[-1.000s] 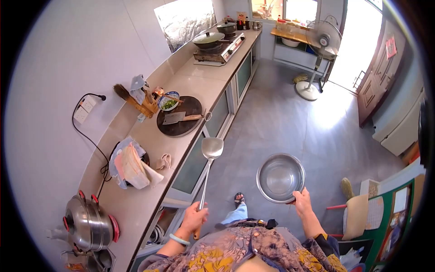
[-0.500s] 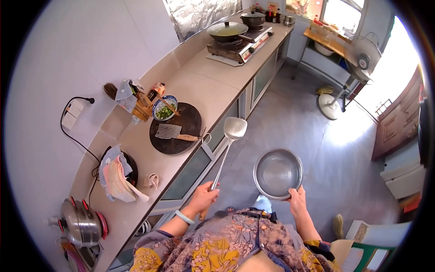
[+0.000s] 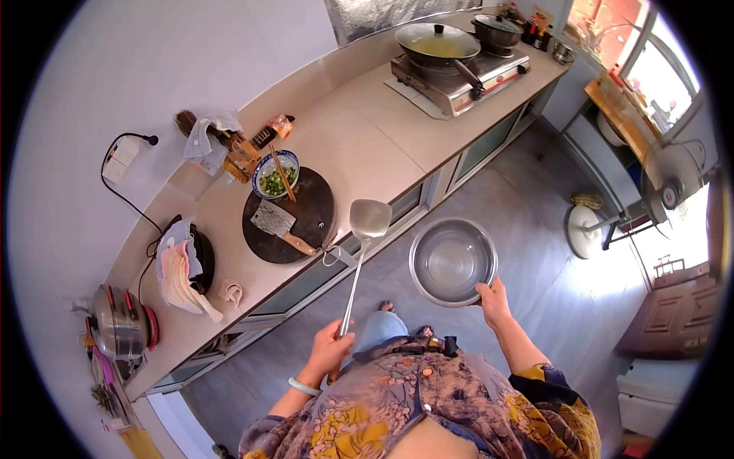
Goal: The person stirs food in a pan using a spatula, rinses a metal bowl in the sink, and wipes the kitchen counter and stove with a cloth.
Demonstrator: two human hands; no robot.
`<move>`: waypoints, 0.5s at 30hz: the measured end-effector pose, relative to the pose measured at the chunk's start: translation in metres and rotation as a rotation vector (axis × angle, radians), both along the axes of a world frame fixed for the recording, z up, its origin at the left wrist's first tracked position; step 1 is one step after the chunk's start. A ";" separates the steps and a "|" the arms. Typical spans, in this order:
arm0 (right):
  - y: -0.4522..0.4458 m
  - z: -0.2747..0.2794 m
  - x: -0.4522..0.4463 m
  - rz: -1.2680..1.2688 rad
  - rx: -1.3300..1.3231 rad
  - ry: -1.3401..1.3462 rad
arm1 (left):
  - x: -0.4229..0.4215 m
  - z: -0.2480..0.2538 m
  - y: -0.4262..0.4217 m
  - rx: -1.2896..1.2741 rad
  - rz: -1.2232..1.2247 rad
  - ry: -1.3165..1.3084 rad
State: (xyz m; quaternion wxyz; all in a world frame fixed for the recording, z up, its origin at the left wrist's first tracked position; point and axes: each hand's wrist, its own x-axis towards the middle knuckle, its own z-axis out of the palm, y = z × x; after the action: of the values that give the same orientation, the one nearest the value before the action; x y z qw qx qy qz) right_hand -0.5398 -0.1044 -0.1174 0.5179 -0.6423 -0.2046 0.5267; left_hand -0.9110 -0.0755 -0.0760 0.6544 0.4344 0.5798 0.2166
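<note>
My left hand [image 3: 331,347] is closed round the handle of a metal wok spatula [image 3: 370,220], its broad blade pointing up and away from me. With thumb and fingers, my right hand [image 3: 495,301] grips the rim of a steel bowl [image 3: 453,262], which looks bare inside. Both are held in the air in front of my body. Closest on the counter is a round dark chopping board [image 3: 316,210] bearing a cleaver [image 3: 275,220] with a wooden handle. A patterned bowl [image 3: 277,176] of chopped greens, with chopsticks [image 3: 282,173] across it, overlaps the board's far edge.
On the gas stove [image 3: 459,84] sit a lidded wok [image 3: 437,46] and a lidded pot [image 3: 498,31]. Cloths [image 3: 180,271] and a steel steamer pot [image 3: 117,323] stand at the counter's left. A pedestal fan [image 3: 585,232] and cabinet door [image 3: 661,310] are at right.
My view has swung toward the stove, which now appears nearer. A foot shows below me, stepping forward. The spatula and bowl stay in my hands.
</note>
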 end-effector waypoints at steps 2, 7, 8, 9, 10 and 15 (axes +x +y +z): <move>0.031 -0.006 0.011 0.020 0.026 0.011 | 0.006 -0.002 0.012 0.004 0.030 0.022; 0.104 -0.030 0.026 -0.004 -0.015 0.010 | 0.015 -0.017 0.062 -0.008 0.076 -0.014; 0.119 -0.036 0.028 -0.015 -0.022 0.017 | 0.017 -0.016 0.074 0.005 0.070 -0.009; 0.138 -0.042 0.031 -0.027 -0.023 0.026 | 0.020 -0.015 0.090 0.024 0.062 -0.003; 0.155 -0.047 0.034 -0.021 -0.005 0.018 | 0.024 -0.009 0.102 0.011 0.053 0.012; 0.224 -0.077 0.047 -0.001 0.070 -0.009 | 0.036 0.000 0.137 0.037 0.038 0.057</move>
State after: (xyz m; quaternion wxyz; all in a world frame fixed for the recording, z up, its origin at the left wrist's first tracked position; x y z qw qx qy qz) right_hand -0.4927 0.1197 -0.1943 0.5391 -0.6263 -0.2250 0.5162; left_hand -0.8753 0.0618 -0.0763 0.6252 0.4414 0.6023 0.2270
